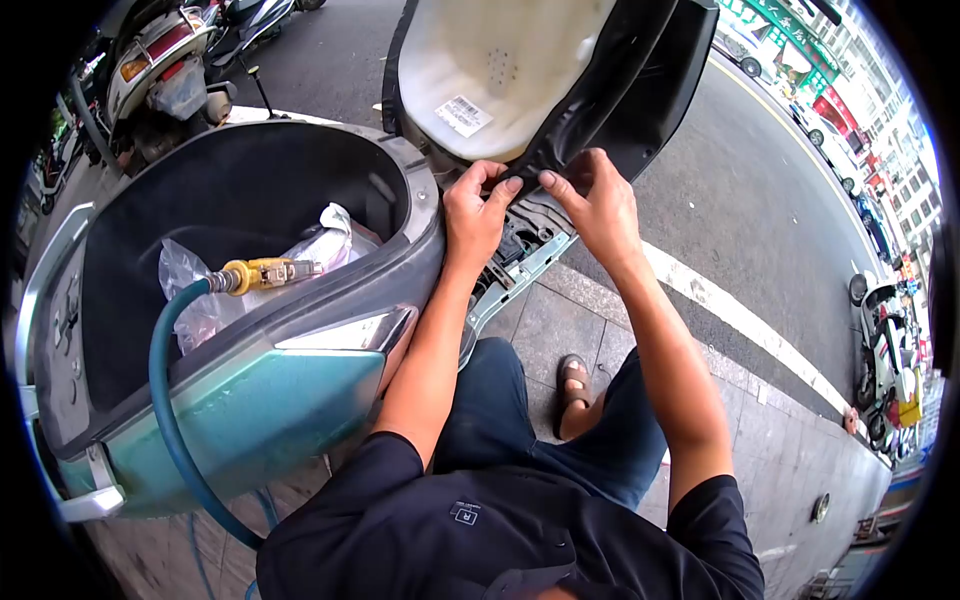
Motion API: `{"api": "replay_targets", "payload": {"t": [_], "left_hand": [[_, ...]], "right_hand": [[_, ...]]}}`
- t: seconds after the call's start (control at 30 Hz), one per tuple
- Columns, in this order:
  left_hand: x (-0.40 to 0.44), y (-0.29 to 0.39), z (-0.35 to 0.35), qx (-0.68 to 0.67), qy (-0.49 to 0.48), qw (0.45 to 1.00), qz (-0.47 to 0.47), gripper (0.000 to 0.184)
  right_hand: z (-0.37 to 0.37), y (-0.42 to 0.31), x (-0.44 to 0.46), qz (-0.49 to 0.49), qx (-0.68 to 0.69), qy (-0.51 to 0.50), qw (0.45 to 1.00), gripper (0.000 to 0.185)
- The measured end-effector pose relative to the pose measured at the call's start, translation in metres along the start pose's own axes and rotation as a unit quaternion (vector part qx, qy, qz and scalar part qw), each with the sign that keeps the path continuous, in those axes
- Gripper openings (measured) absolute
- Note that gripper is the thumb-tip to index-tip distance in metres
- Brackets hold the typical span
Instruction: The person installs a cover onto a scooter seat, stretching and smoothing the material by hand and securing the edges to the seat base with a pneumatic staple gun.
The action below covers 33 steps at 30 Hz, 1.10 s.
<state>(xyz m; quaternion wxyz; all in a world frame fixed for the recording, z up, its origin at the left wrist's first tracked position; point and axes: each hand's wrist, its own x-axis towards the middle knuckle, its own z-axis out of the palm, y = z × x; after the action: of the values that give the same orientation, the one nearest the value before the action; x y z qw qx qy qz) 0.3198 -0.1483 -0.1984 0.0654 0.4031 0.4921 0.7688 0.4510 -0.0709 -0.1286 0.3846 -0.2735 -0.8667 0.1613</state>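
Left hand (475,215): thumb and fingers pinch the edge of a black cover (580,125) at the near end of a raised scooter seat.
Right hand (605,215): just beside the left, also grasping the black material, its thumb pointing toward the other thumb across a narrow gap.
Seat base (500,50): pale, its underside turned up to view, with a printed label (463,115) near the lower end; the dark cover runs along its right side, beyond both hands.
Metal frame (525,270): exposed beneath the hands, between the seat and the person's knees.
Storage bin (130,200): a deep black well in the teal scooter (240,420), left of the person's forearms.
Yellow tool (265,273): lying over a clear plastic bag (185,255) in the bin, joined to a blue-green hose (165,400) that loops over the scooter's side.
Person: dressed in a black shirt (500,540), dark jeans (490,400) and a brown sandal (573,385), legs bent, on paved ground next to the scooter.
Street: a white line (740,310) edges the grey road (700,180); another scooter (160,60) stands at upper left, and more vehicles line the far right.
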Motion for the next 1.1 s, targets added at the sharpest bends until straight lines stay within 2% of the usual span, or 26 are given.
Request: {"api": "replay_targets", "payload": {"t": [0.03,0.07,0.17,0.2,0.3,0.43,0.63,0.67,0.7,0.73,0.77,0.8,0.83,0.87,0.93,0.97,1.03,1.07,1.1], "left_hand": [[0.000,0.001,0.001,0.006,0.008,1.000,0.011,0.016],[0.001,0.002,0.001,0.018,0.010,0.999,0.025,0.015],[0.001,0.001,0.001,0.001,0.012,1.000,0.013,0.016],[0.001,0.000,-0.002,0.030,-0.008,1.000,-0.008,0.023],[0.003,-0.010,-0.001,0.028,0.010,0.999,0.016,0.021],[0.002,-0.003,0.003,0.023,0.027,0.999,-0.014,0.019],[-0.007,-0.002,0.008,-0.040,0.041,0.997,-0.047,0.023],[-0.016,-0.001,0.010,0.050,0.111,0.989,0.079,0.019],[-0.029,0.000,0.012,0.088,0.171,0.967,0.166,0.019],[-0.056,0.005,0.020,-0.068,0.175,0.981,0.042,0.018],[-0.077,0.006,0.027,-0.224,0.170,0.956,-0.082,0.017],[-0.081,-0.001,0.027,-0.352,0.121,0.908,-0.194,0.019],[-0.085,-0.006,0.027,-0.470,0.068,0.827,-0.301,0.021],[-0.076,-0.013,0.031,-0.531,0.025,0.795,-0.294,0.028],[-0.056,-0.022,0.040,-0.558,0.022,0.789,-0.257,0.028],[-0.049,-0.024,0.040,-0.579,0.011,0.783,-0.227,0.029],[-0.050,-0.026,0.039,-0.575,0.008,0.790,-0.213,0.026],[-0.049,-0.026,0.037,-0.591,0.013,0.775,-0.224,0.025],[-0.050,-0.027,0.037,-0.608,0.019,0.758,-0.236,0.024]], "right_hand": [[0.003,-0.002,-0.002,-0.004,0.028,0.036,0.999,0.051],[0.003,-0.005,-0.001,0.057,0.046,-0.009,0.997,0.060],[0.002,-0.015,0.005,0.110,0.098,-0.024,0.989,0.060],[0.012,-0.006,0.005,0.117,0.131,-0.007,0.984,0.061],[0.026,0.008,0.002,0.082,0.194,0.020,0.977,0.064],[0.016,0.004,0.013,0.145,0.140,-0.077,0.976,0.059],[0.012,-0.012,0.013,0.147,0.052,-0.050,0.987,0.054],[0.014,-0.011,0.012,0.135,0.032,-0.030,0.990,0.053],[0.015,-0.012,0.013,0.127,0.032,-0.033,0.991,0.053],[0.014,-0.015,0.012,0.132,0.012,-0.028,0.991,0.053],[0.013,-0.017,0.011,0.136,-0.008,-0.023,0.990,0.054],[0.012,-0.019,0.011,0.145,-0.014,-0.027,0.989,0.055],[0.012,-0.019,0.010,0.140,-0.016,-0.032,0.990,0.055],[0.012,-0.019,0.009,0.143,-0.017,-0.035,0.989,0.055],[0.011,-0.010,0.010,0.119,0.001,-0.039,0.992,0.058],[0.008,-0.009,0.011,0.078,-0.038,-0.040,0.995,0.062],[-0.011,-0.009,0.018,0.032,-0.145,-0.124,0.981,0.061],[-0.028,-0.029,0.019,0.011,-0.247,-0.207,0.947,0.057],[-0.039,-0.056,0.014,-0.020,-0.276,-0.221,0.935,0.041]]}}
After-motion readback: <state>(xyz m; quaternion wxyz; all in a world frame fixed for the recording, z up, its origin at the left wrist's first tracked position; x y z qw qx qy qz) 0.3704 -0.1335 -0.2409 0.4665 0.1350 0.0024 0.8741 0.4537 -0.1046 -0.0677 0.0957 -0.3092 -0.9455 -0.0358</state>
